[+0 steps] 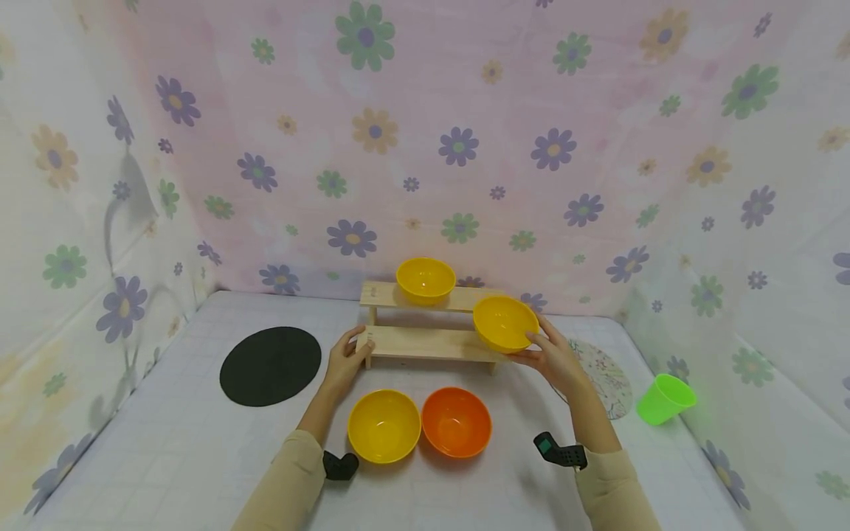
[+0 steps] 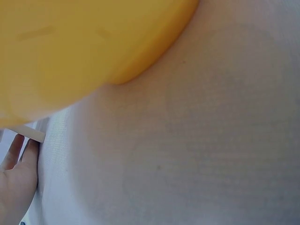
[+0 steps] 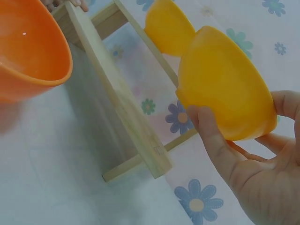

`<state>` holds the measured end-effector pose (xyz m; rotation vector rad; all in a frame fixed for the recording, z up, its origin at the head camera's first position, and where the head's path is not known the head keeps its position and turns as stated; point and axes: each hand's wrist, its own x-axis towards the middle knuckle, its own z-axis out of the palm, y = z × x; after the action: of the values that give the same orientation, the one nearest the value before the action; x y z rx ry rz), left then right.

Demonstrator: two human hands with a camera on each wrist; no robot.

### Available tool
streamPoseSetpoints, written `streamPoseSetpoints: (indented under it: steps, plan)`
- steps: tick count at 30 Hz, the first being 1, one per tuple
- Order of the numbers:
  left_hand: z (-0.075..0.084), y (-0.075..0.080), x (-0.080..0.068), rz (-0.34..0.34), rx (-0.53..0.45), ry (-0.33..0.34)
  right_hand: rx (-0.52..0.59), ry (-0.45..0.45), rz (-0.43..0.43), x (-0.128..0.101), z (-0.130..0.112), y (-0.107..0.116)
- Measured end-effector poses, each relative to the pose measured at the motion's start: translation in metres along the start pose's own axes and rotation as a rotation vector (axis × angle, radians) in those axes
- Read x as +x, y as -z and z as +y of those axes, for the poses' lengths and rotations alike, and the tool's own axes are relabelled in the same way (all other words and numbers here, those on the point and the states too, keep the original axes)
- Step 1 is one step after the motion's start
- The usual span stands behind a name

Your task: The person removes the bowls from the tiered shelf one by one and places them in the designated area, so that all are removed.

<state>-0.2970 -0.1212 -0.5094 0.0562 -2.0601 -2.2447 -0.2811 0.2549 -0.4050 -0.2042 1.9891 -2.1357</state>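
My right hand (image 1: pixel 559 363) holds a yellow bowl (image 1: pixel 505 324) by its right side, thumb at the rim and fingers beneath. The bowl is tilted and overlaps the right end of the lower shelf in the head view; the right wrist view shows the bowl (image 3: pixel 222 86) off to the side of the shelf. At the other end, my left hand (image 1: pixel 345 360) grips the lower step of a two-tier wooden rack (image 1: pixel 425 343). A second yellow bowl (image 1: pixel 426 281) sits upright on the upper step.
In front of the rack, a yellow bowl (image 1: pixel 384 427) and an orange bowl (image 1: pixel 457 422) stand side by side. A dark round mat (image 1: pixel 271 366) lies to the left. On the right are a patterned round mat (image 1: pixel 603 380) and a green cup (image 1: pixel 665 400). Flowered cloth (image 1: pixel 458 110) hangs behind.
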Motion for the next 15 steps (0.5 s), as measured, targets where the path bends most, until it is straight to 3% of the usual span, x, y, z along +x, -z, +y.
streamPoseSetpoints:
  steps: [15]
  plan:
    - [0.001, 0.000, 0.000, -0.005, -0.004, -0.006, -0.013, 0.027, -0.032, -0.029, 0.022, 0.011]
